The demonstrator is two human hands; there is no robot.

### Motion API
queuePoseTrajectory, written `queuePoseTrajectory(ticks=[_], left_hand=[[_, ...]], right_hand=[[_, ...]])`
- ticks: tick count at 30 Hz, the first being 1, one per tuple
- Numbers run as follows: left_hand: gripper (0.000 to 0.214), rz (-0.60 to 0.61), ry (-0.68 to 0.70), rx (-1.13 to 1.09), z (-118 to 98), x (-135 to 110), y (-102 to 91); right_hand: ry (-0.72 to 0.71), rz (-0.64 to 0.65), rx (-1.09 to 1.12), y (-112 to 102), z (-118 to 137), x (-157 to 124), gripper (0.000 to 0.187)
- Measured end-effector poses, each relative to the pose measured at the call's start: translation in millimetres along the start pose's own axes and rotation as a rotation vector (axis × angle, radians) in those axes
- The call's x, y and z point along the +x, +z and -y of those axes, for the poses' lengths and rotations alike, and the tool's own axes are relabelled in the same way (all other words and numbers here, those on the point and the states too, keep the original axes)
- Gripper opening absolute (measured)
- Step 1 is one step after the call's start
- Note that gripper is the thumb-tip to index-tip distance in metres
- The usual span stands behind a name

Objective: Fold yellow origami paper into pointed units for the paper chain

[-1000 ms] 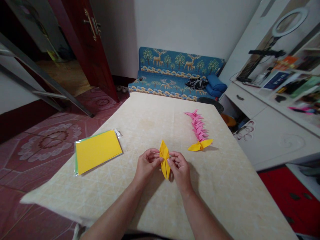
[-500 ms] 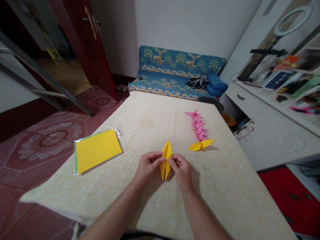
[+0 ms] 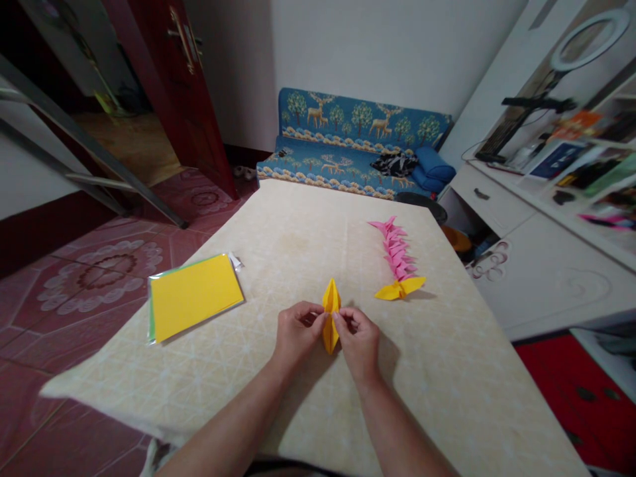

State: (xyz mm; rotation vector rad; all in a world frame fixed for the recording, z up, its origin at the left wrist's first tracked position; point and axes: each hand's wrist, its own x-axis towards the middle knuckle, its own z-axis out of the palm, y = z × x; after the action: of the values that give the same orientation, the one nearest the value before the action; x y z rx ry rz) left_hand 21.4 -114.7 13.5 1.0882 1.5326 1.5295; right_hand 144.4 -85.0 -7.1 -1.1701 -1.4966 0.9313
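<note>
A yellow folded paper piece (image 3: 331, 296), pointed at both ends, is held upright between my two hands above the table. My left hand (image 3: 299, 333) pinches its left edge near the middle. On the opposite edge, my right hand (image 3: 358, 336) grips it between thumb and fingers. To the right lies a row of pink folded paper pieces (image 3: 396, 248), with a yellow folded paper piece (image 3: 400, 289) at its near end. A pack of yellow paper sheets (image 3: 196, 297) in a clear sleeve rests on the left, a green edge showing under the yellow.
The table (image 3: 238, 397) has a pale patterned cloth. Behind it stands a blue sofa (image 3: 328, 159) with deer patterns. A white cabinet (image 3: 556, 265) is on the right, a red door (image 3: 183, 99) at the back left, and a metal ladder (image 3: 99, 152) at the left.
The lower part of the held yellow paper showed a split down its middle and now looks like one closed point. Both hands keep hold at nearly the same place.
</note>
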Motion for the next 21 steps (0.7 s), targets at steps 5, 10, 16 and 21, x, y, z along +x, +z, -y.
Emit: queuePoseTrajectory(ticks=[5,10,16,21], left_hand=[[0.008,0.011,0.063,-0.02,-4.5,-2.2,1.9],[0.01,0.052,0.149,0.004,-8.6,-4.1,3.8],[0.02,0.149,0.246,0.084,-7.7,-6.5,4.7],[0.026,0.211,0.301,0.193,-9.8,-10.1,2.1]], right_hand=[[-0.062,-0.052,-0.074,2.4,-3.0,-1.0,0.014],[-0.096,-0.082,-0.117,2.8,-4.1,-1.1,0.014],[-0.095,-0.082,-0.13,0.8,1.7,-1.9,0.015],[0.02,-0.045,0.027,1.2,11.0,-2.3,0.019]])
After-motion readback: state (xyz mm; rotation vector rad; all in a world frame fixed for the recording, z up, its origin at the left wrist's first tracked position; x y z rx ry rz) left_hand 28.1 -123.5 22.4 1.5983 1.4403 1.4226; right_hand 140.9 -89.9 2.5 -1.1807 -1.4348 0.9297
